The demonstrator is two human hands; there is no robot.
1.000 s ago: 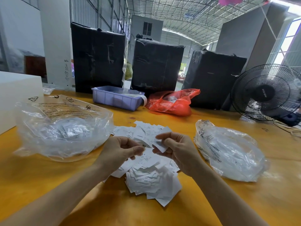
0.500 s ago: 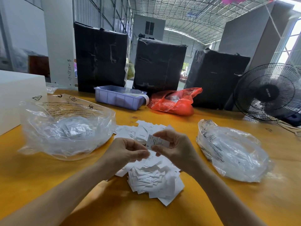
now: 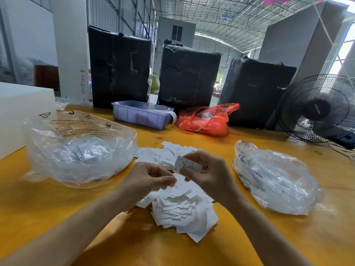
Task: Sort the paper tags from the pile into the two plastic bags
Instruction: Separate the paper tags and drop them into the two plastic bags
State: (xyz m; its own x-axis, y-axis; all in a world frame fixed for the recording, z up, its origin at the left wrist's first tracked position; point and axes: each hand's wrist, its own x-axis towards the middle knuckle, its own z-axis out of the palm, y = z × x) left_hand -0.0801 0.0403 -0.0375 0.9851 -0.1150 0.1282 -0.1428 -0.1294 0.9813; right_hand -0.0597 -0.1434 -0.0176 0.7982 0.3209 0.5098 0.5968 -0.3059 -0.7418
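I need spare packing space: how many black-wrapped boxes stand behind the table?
3, in a row at the far table edge: left box behind the purple bin, middle box, right box beside the fan. More may be hidden.

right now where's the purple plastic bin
In the head view the purple plastic bin sits at the far side of the yellow table, left of centre, beside the red plastic bag and before the black-wrapped boxes.

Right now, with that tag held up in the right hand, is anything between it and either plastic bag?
Nothing visible. The right hand pinches the tag above the pile. Only bare tabletop separates it from the right bag; the left hand sits low toward the left bag.
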